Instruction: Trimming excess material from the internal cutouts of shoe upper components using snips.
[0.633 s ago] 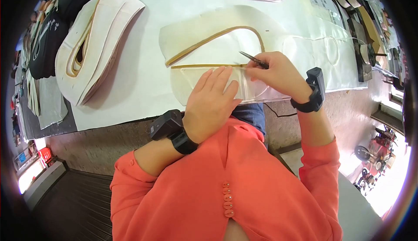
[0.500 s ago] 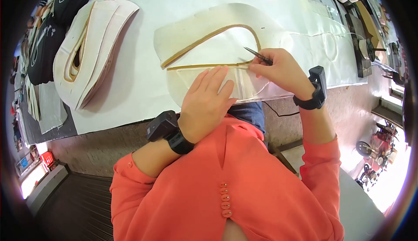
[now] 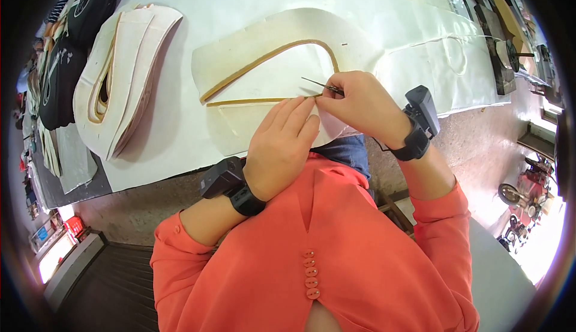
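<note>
Nearby, stacked cream pieces (image 3: 123, 74), dark cloth (image 3: 66, 56) beyond

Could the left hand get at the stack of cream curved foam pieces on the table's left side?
Probably yes: the left hand presses the cream sheet, and only bare table covering lies between it and the stack.

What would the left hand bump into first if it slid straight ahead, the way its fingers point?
Probably the right hand. The left hand lies flat on the cream cut piece, fingers pointing up and right, its fingertips nearly touching the right hand's fingers, which pinch a thin dark tool.
</note>
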### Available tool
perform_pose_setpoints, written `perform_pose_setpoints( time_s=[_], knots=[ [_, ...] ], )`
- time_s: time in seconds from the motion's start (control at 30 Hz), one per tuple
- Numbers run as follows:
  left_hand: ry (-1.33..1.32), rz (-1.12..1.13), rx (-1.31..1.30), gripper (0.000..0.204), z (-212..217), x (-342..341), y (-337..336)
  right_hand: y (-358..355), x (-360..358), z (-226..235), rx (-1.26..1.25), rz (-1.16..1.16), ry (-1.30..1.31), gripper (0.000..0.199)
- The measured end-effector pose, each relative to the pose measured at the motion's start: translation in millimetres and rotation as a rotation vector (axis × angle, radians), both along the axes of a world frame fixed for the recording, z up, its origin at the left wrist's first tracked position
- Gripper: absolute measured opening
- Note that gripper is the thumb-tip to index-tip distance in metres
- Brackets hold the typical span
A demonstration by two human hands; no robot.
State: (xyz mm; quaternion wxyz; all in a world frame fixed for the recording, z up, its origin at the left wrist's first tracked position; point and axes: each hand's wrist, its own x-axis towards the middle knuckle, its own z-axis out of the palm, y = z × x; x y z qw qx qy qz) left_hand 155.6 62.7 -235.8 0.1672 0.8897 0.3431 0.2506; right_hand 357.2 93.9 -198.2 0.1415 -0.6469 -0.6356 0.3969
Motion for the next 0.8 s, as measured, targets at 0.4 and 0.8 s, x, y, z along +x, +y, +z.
perform_pose_setpoints(
  time_s=[0.4, 0.8],
  knots=[
    [0.004, -0.027, -0.054, 0.027, 2, -10, -1, 0, 20, 2, -0.058, 0.041, 0.119, 0.021],
    [0.024, 0.016, -0.008, 0.027, 0, -5, -4, 0, 12, -1, 0.066, -0.024, -0.024, 0.027]
  ],
)
